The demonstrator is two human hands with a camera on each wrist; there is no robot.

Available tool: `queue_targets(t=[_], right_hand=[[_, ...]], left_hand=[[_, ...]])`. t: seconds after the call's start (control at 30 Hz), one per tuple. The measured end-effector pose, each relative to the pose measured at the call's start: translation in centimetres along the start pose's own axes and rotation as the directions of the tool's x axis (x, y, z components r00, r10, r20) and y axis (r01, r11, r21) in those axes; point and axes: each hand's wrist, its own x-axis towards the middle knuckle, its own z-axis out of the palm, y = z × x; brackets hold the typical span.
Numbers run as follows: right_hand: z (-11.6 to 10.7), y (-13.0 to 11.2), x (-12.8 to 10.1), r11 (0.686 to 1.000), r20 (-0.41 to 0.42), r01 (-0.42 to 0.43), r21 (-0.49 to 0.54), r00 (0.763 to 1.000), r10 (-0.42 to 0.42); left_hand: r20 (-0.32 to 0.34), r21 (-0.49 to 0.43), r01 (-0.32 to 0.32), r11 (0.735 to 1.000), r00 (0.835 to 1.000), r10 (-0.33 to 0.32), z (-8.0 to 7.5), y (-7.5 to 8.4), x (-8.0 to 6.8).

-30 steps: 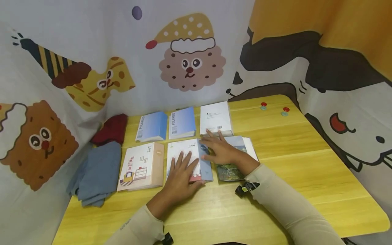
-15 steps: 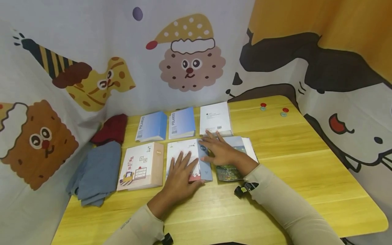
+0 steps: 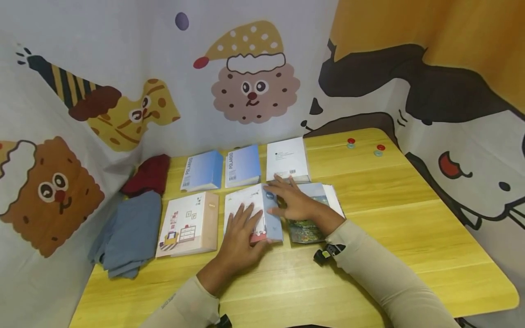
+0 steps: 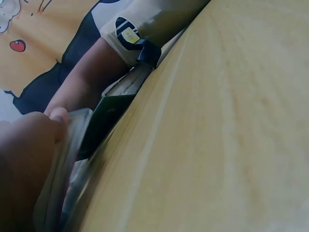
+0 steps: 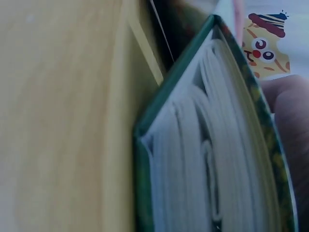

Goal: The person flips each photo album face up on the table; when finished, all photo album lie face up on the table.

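The blue-spined album lies flat on the yellow worktop, in the near row of books, directly under the left hand. That hand rests palm-down on the front cover with fingers spread and straight, its thumb curling at the near edge; judging by the pose, it steadies the album so it cannot slide. The right hand sits just to the right of the left, its fingers laid loosely across the album's blue spine while its wrist crosses the green landscape album beneath it; it presses rather than pinches anything. In the right wrist view that green album shows thick white pocket pages between its covers.

Left of the left hand, touching nothing, lies a beige album with a room drawing. Beyond both hands stand two blue Polaroid albums and a white one, in a tidy row. Far left lie a grey cloth and a red one. Well beyond the right hand sit two small red-topped pins.
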Motion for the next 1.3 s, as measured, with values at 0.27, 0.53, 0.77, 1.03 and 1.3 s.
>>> queue_targets(t=[0.27,0.53,0.77,1.03,1.3], right_hand=[[-1.0,-1.3,-0.1,0.981,-0.090,0.055,0.185,0.995,-0.039],[-1.4,-2.4,-0.9,0.869,-0.140,0.141,0.474,0.987,-0.084],[-1.4,-2.7,-1.9,0.732,-0.210,0.265,0.627,0.963,-0.168],[-0.5,-3.1,-1.8,0.715,-0.119,0.227,0.661,0.973,-0.199],[0.1,-3.3,-2.2,0.854,-0.100,0.207,0.478,0.978,-0.182]], left_hand=[[-0.114,-0.153,-0.064,0.986,0.992,0.046,0.0,-0.1,-0.1],[-0.229,-0.254,-0.158,0.954,0.968,0.099,-0.4,0.2,0.0],[-0.220,-0.472,-0.196,0.860,0.970,0.100,-0.3,0.0,0.2],[-0.191,-0.632,-0.220,0.743,0.974,0.125,-0.3,0.2,0.1],[-0.190,-0.681,-0.225,0.697,0.973,0.129,-0.9,-0.6,-0.5]])
